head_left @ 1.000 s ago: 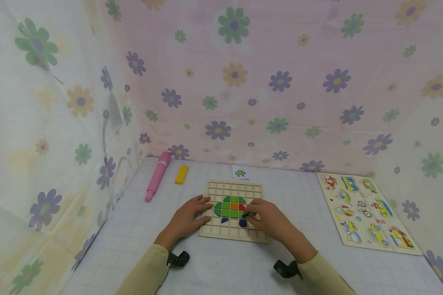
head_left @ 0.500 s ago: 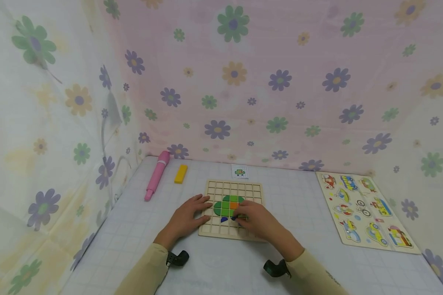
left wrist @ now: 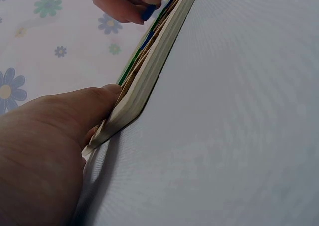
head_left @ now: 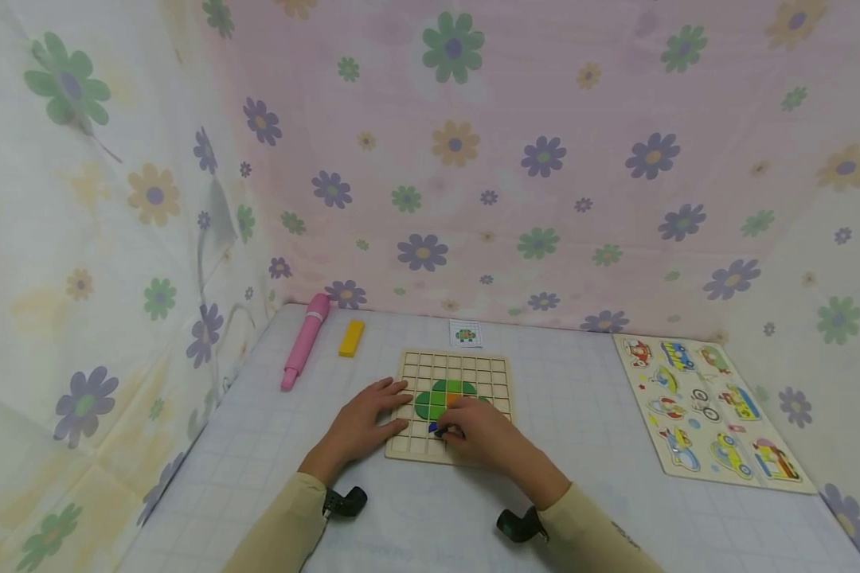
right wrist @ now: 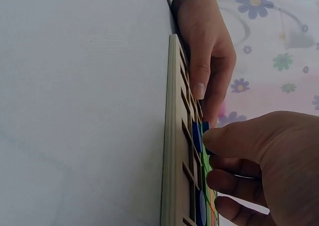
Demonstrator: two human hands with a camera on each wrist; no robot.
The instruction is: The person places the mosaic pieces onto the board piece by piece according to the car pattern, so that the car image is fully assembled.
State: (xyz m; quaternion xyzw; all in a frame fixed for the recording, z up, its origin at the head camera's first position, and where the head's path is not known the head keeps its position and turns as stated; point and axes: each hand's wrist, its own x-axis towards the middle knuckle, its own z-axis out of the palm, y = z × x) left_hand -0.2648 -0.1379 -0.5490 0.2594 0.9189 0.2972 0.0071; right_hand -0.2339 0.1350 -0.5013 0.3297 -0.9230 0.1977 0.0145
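Note:
Wooden grid board lies on the table, with green and orange pieces set in its cells. Between thumb and fingertips, my right hand pinches a small blue puzzle piece just above the board's near part. Another blue piece sits in the grid right beside the pinched one, and a further blue piece is nearer the camera in the right wrist view. With fingers extended, my left hand rests on the board's left edge, its thumb touching the rim. My right hand hides part of the pattern.
Behind the board lies a small picture card. A yellow block and a pink stick-like object lie at the back left. A vehicle puzzle board is at the right. Flowered cloth walls surround the table.
My right hand has moved left across the board with the blue piece, towards the blue piece lying in the grid. The left hand has stayed at the board's left edge.

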